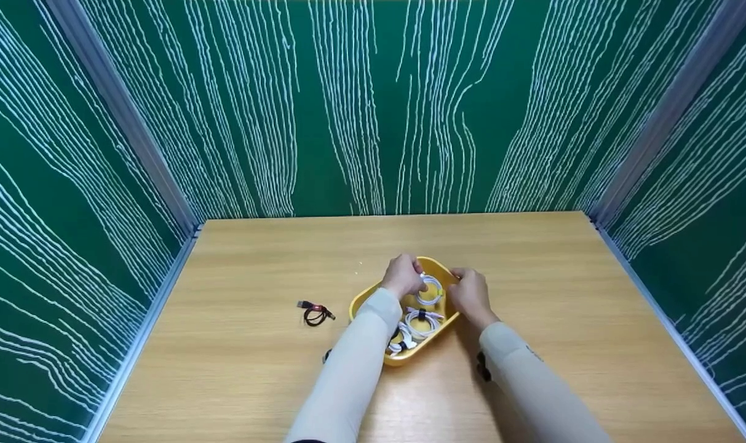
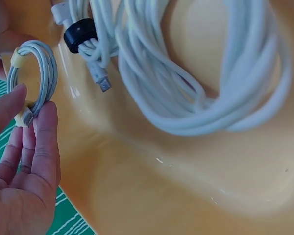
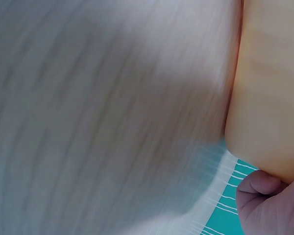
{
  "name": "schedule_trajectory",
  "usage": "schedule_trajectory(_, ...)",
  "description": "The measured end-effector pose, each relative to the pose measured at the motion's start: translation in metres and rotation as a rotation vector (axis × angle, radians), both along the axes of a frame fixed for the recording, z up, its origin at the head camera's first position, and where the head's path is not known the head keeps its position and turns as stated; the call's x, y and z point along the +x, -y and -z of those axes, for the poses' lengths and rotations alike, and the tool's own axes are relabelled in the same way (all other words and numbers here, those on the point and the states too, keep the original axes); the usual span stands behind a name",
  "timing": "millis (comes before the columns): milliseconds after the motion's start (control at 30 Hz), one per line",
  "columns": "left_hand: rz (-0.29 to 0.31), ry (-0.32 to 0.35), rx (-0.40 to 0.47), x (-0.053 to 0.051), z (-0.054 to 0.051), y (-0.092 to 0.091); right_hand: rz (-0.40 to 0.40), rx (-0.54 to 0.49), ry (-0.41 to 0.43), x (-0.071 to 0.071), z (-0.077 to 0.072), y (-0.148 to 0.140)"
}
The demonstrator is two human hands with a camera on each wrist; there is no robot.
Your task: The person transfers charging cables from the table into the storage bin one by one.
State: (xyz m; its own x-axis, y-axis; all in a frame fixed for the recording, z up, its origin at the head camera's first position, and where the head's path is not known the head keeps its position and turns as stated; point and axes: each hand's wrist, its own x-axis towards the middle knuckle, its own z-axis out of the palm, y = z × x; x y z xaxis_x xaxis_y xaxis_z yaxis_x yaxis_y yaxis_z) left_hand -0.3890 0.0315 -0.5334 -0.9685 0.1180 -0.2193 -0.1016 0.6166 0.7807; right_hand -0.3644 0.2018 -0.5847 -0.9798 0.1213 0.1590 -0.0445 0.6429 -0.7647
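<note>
A yellow plastic bin stands on the wooden table, tilted slantwise in the head view. My left hand is over its far side and pinches a coiled white cable between thumb and fingers, a pale yellow tie around the coil. Below that hand lie more coiled white cables in the bin, one bound with a black strap. My right hand grips the bin's right rim; in the right wrist view its curled fingers meet the bin's outer wall.
A small coiled black cable with a red tie lies on the table left of the bin. Green panels with white wavy lines close off the back and both sides.
</note>
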Motion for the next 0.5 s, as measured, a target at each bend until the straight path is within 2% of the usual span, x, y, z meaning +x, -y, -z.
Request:
schedule_trajectory(200, 0.047, -0.040, -0.042, 0.0097, -0.0047, -0.0013, 0.006, 0.002, -0.002, 0.0009, 0.0004, -0.0009)
schedule_trajectory(400, 0.156, -0.172, -0.139, 0.0098, -0.0049, 0.0004, 0.014, 0.034, -0.054, 0.0004, 0.0010, 0.0001)
schedule_trajectory(500, 0.199, -0.161, -0.169, 0.0091, -0.0057, 0.0015, 0.013, 0.021, -0.053, 0.0007, 0.0010, 0.0011)
